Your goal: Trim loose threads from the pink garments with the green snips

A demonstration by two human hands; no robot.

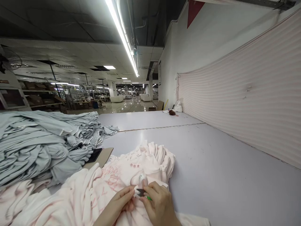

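Observation:
My right hand [158, 204] holds small thread snips [141, 192] with black blades and a green grip. The blades sit at a small white fold of a pale pink garment [110, 185], which has a pink print and several small pink buttons. My left hand [119, 201] pinches that fold from the other side, close to the blades. The garment lies in a soft heap under both hands. The lower part of each hand runs out of view at the bottom edge.
A stack of grey-green garments [39, 147] rises to the left, beside a tan board [103, 157] carrying a black flat object [94, 155]. A long lavender-grey table [199, 163] runs ahead, along a wall hung with pink-striped fabric [237, 94].

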